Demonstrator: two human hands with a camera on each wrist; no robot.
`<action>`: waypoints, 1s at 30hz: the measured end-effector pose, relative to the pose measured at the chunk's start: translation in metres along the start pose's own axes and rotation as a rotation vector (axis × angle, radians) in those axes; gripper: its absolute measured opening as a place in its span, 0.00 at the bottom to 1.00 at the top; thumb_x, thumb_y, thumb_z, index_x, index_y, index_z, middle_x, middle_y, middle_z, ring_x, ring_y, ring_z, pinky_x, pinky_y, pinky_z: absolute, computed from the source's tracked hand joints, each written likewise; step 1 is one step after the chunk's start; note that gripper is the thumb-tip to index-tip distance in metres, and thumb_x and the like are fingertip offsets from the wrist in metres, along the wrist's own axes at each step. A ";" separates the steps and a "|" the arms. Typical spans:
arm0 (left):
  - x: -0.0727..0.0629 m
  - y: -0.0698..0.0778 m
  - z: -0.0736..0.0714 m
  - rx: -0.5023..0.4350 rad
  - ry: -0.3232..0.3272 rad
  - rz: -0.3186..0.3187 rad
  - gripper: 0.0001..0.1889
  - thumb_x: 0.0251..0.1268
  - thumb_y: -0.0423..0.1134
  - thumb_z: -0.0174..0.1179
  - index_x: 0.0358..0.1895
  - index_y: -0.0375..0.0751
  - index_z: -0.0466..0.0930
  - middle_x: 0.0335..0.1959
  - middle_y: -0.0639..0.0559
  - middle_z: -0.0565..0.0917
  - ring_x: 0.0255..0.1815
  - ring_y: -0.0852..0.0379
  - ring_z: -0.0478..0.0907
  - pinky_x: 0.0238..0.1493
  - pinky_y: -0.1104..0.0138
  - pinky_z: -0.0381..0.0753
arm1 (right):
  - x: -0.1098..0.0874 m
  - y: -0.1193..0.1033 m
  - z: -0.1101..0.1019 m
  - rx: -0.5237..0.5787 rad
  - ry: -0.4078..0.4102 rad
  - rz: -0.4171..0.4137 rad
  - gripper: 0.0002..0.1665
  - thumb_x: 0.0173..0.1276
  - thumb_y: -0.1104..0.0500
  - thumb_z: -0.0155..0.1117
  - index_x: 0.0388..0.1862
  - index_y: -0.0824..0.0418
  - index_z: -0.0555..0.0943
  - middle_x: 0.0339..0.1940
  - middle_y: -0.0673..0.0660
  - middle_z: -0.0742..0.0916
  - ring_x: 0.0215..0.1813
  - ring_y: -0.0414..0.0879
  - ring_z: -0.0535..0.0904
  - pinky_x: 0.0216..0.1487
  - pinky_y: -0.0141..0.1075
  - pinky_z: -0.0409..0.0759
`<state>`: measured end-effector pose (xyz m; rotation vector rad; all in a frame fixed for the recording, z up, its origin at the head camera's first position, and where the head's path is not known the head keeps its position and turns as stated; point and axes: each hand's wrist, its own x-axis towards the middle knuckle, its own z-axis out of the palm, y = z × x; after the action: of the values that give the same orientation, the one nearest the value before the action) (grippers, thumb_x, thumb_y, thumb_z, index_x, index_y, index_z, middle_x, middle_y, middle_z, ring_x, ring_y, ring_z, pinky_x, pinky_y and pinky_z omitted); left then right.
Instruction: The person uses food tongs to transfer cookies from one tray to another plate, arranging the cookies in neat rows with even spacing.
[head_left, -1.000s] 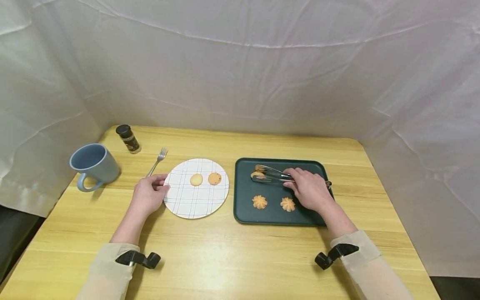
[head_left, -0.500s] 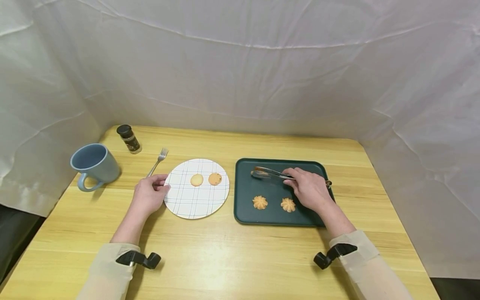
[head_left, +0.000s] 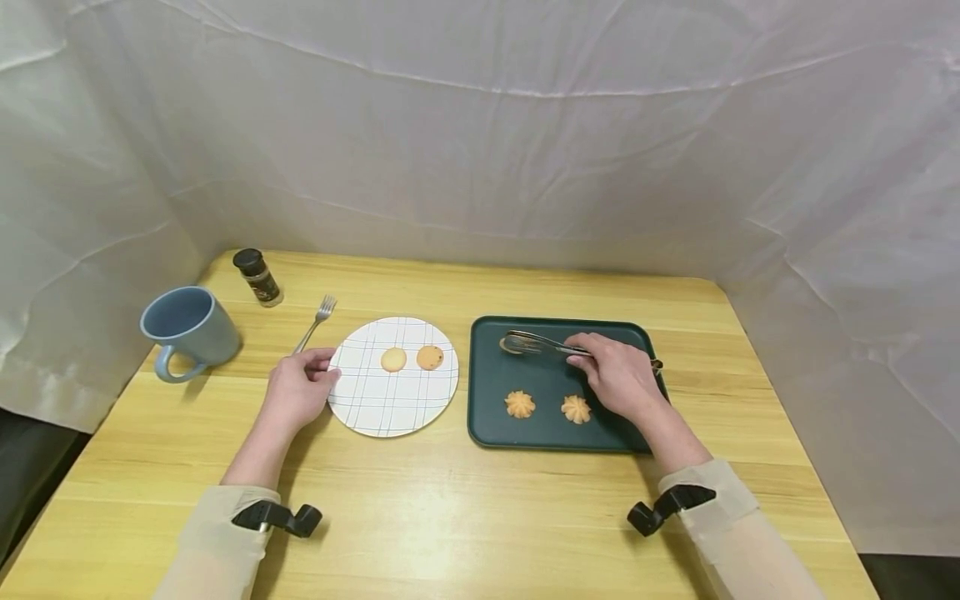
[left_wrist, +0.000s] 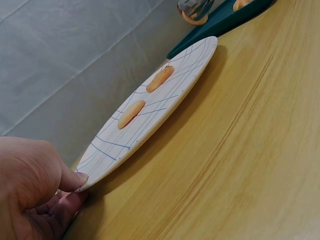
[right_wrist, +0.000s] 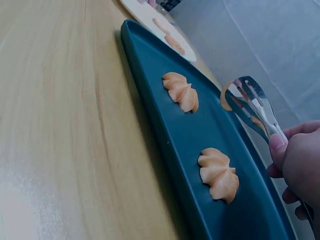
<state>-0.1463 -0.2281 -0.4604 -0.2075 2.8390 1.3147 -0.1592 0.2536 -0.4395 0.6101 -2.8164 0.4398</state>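
Note:
My left hand pinches the left rim of a round white plate with blue check lines, thumb on top. On that plate lie two round cookies, a plain one and a speckled one. In my right hand are metal tongs, gripped over the dark green tray. The tongs are closed on a round cookie, mostly covered by their ends and held close over the tray. Two swirl-shaped cookies lie near the tray's front side.
A blue mug stands at the left, with a black-capped spice jar behind it. A fork lies between the mug and the plate, its handle partly hidden by my left hand. Pale curtains enclose the wooden table.
The tongs' ends, spread around the cookie a second ago, have come together on it. Cookie and tongs have since shifted slightly. My left hand and the plate stay put.

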 end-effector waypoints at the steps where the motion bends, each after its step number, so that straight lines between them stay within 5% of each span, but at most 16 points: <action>1: 0.000 0.000 0.000 0.001 0.000 0.000 0.19 0.75 0.32 0.63 0.65 0.29 0.81 0.50 0.36 0.85 0.47 0.46 0.81 0.44 0.66 0.79 | 0.001 -0.001 -0.001 0.003 -0.003 0.001 0.12 0.77 0.51 0.68 0.56 0.50 0.87 0.43 0.51 0.90 0.29 0.45 0.81 0.23 0.40 0.73; 30: 0.000 0.001 0.000 -0.007 -0.006 -0.005 0.20 0.75 0.32 0.62 0.65 0.29 0.81 0.51 0.36 0.84 0.48 0.45 0.81 0.45 0.65 0.79 | 0.033 -0.057 -0.005 0.067 -0.056 -0.041 0.15 0.79 0.49 0.65 0.59 0.49 0.87 0.51 0.50 0.90 0.37 0.46 0.85 0.30 0.42 0.77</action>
<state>-0.1463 -0.2277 -0.4598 -0.2104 2.8276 1.3230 -0.1625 0.1935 -0.4120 0.7036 -2.8455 0.5195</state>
